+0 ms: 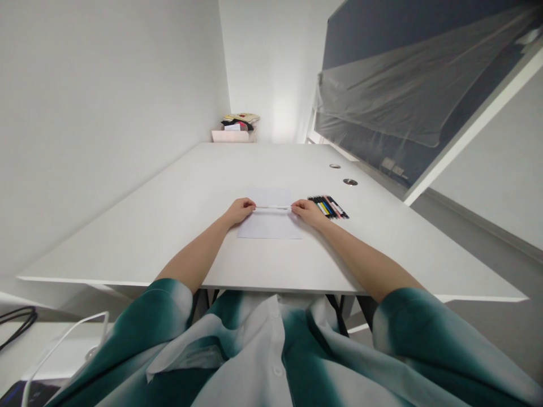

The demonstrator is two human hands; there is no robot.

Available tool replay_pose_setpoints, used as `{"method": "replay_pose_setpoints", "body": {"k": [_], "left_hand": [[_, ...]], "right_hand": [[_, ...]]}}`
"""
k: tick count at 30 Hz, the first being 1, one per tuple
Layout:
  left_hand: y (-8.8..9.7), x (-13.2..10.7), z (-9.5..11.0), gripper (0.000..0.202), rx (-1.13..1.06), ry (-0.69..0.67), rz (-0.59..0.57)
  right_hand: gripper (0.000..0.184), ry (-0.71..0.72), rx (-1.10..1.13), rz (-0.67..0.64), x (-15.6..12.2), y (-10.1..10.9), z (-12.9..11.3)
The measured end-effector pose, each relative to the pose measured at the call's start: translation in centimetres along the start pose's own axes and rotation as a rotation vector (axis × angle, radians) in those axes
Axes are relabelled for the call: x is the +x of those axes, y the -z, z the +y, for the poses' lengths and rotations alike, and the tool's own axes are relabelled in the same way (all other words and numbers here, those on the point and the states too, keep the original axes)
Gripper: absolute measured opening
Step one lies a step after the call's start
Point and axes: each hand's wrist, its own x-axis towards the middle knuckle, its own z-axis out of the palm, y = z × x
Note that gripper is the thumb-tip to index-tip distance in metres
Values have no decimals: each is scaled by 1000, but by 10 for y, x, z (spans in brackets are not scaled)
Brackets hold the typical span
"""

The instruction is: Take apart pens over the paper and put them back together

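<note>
Nearest you, your green-and-white shirt sleeves (163, 316) run out to your left hand (240, 211) and right hand (307, 212). Both are curled inward, the fingers closed on opposite ends of a thin white strip (274, 208), though the fingertips are partly hidden and the strip's material is too small to tell. The strip lies across a sheet of white paper (269, 226) at twelve o'clock from your chest. Hold the pull even between both hands, so the strip sits straight and flat on the sheet. Just past your right hand, at two o'clock, coloured pens (327, 207) lie side by side on the white table (127, 237). Further out, round desk grommets (350, 182) sit at one o'clock, and a pale box (233, 137) of assorted items stands at twelve, beyond the table's far edge.
</note>
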Motion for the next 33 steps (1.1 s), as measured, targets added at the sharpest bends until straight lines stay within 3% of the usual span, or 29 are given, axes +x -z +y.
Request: {"method": "replay_pose_setpoints", "body": {"k": [11, 33], "left_hand": [[-1, 2, 0, 19, 122, -18, 25], [-2, 1, 3, 19, 125, 23, 35]], "right_hand": [[11, 20, -58, -5, -2, 0, -4], [15, 72, -125, 15, -1, 0, -2]]}}
